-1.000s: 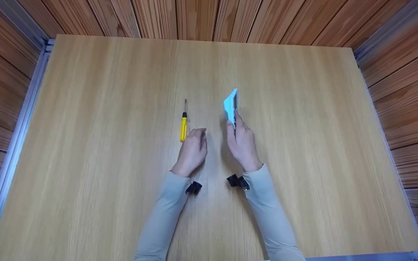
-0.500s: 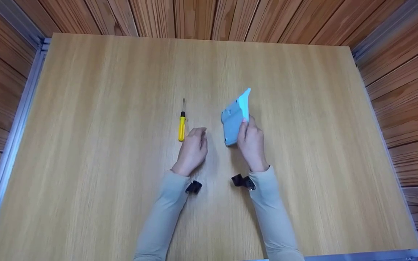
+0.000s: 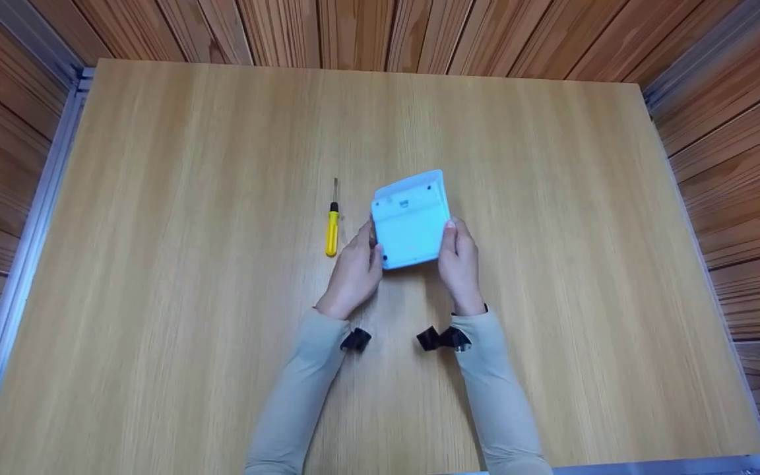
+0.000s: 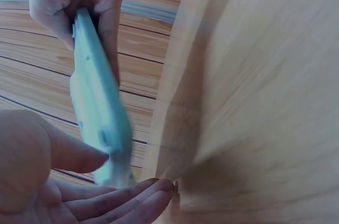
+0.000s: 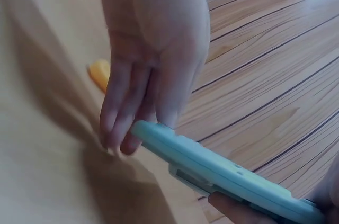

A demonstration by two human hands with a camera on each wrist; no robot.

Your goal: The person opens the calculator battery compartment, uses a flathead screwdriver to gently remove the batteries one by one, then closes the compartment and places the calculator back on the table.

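A light-blue calculator [image 3: 410, 227] is held tilted above the table, its back with small screw holes toward the head camera. My right hand [image 3: 460, 264] grips its right edge, thumb on the back and fingers behind. At the lower left corner is my left hand [image 3: 353, 274]; its thumb touches the back and its fairly straight fingers reach behind. In the left wrist view the calculator [image 4: 100, 102] stands edge-on between both hands. The right wrist view shows its long side [image 5: 222, 168], and the left thumb at the far corner. Its front is mostly hidden.
A screwdriver [image 3: 332, 231] with a yellow handle lies on the wooden table [image 3: 189, 264] just left of my left hand, its shaft pointing away. Wood-plank walls and metal rails border the table. A small black camera is strapped on each wrist.
The right hand has turned the calculator from edge-on to back-up and brought it left. The left hand, earlier apart from it, now takes its left corner. The screwdriver stays put.
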